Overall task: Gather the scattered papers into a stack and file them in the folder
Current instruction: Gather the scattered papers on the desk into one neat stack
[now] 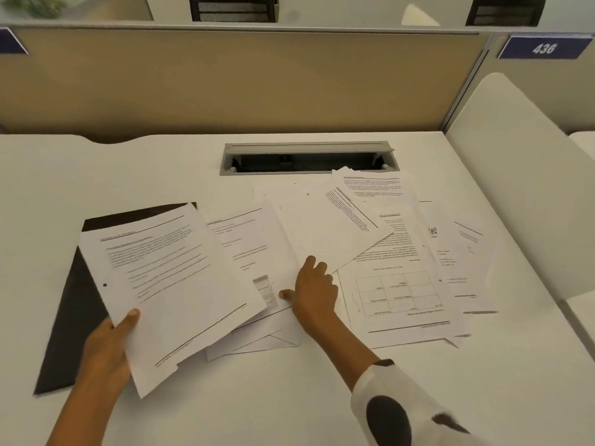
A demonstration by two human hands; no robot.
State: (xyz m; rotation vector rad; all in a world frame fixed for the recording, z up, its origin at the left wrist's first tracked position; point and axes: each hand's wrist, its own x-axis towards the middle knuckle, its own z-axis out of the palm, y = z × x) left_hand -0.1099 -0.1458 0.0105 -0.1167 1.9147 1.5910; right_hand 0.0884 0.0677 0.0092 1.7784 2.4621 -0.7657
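Observation:
My left hand (108,349) grips a small stack of printed sheets (167,284) by its near-left corner, thumb on top, held over a dark folder (72,317) lying flat at the left of the desk. My right hand (314,292) rests fingers-down on the loose papers in the middle, its fingertips at the near edge of a tilted sheet (325,230), thumb spread to the left. Several more printed pages (402,278) lie overlapping to the right, one with a table grid. Whether the right hand pinches a sheet is unclear.
A white desk (96,175) carries everything. A grey cable hatch (307,158) is open at the back middle, touching the far papers. A beige partition (241,82) closes the far side, and a white side divider (515,188) stands at the right.

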